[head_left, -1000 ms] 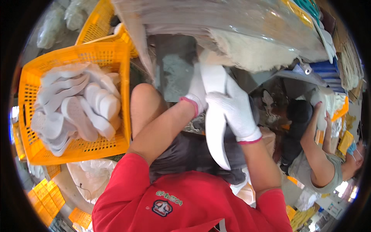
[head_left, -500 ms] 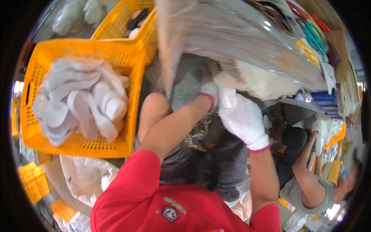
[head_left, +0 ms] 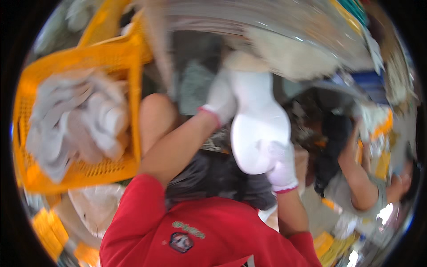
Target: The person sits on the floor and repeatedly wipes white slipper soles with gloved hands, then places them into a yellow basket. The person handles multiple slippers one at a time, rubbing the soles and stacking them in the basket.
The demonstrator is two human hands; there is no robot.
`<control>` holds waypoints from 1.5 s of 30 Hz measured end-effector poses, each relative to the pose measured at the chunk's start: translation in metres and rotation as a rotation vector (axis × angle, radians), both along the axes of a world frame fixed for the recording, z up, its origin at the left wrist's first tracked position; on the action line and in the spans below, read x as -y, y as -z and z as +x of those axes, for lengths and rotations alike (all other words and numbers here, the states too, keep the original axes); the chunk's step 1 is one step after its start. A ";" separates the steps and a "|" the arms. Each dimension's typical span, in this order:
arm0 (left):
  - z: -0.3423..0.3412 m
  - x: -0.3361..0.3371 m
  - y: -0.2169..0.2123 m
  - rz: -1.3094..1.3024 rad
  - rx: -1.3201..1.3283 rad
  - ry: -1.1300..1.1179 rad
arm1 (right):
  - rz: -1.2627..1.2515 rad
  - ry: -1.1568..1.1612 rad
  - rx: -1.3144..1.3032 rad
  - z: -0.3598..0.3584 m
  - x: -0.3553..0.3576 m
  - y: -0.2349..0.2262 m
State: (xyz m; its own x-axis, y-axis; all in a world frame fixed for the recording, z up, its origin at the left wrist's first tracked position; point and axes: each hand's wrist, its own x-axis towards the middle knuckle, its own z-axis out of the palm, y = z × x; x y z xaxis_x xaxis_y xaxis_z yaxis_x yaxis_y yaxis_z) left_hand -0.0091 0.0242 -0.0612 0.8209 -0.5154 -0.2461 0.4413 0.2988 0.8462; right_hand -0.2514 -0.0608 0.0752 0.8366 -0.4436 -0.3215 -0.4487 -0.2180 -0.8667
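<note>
A white shoe sole (head_left: 255, 129) lies lengthwise over my lap, broad end toward me and narrow heel end away. My right hand (head_left: 281, 165), in a white knit glove with a pink cuff, is closed on the sole's near right edge. My left hand (head_left: 221, 95), gloved the same way, is against the left side of the narrow end; its fingertips are partly hidden and blurred. Beyond that end sits a rough cream pad (head_left: 291, 53) at the edge of a plastic-covered surface (head_left: 267, 18).
At my left stands a yellow plastic crate (head_left: 135, 102) heaped with pale shoe soles (head_left: 80, 120), a second yellow crate (head_left: 104, 22) behind it. Green-handled scissors (head_left: 355, 11) lie at the far right. A co-worker in grey (head_left: 356, 187) sits to my right.
The sole, mostly hidden by my right glove before, now shows at full length. My right hand has drawn back toward me to its broad end. The whole view has shifted slightly and blurred.
</note>
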 end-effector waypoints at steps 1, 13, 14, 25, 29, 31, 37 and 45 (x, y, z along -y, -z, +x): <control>0.002 -0.004 -0.001 0.244 0.162 0.032 | -0.129 -0.128 -0.011 0.005 0.003 -0.002; -0.061 -0.366 -0.096 1.761 0.321 -0.490 | -0.680 -0.230 -0.339 -0.150 0.068 0.028; -0.059 -0.377 -0.089 1.714 0.075 -0.393 | -0.709 -0.224 -0.390 -0.155 0.070 0.031; 0.007 -0.409 -0.079 1.364 -0.080 -0.821 | -0.309 -0.310 -0.007 -0.045 0.037 0.025; -0.017 -0.431 -0.034 1.256 -0.127 -0.657 | -0.376 -0.250 -0.041 -0.040 0.029 0.038; -0.033 -0.441 -0.021 1.273 -0.244 -0.543 | -0.379 -0.271 0.032 -0.045 0.031 0.044; -0.048 -0.450 -0.053 0.711 -0.241 -0.603 | -0.350 -0.258 0.031 -0.047 0.039 0.047; -0.048 -0.419 -0.058 1.397 0.103 -0.389 | -0.453 -0.370 -0.005 -0.028 0.026 0.039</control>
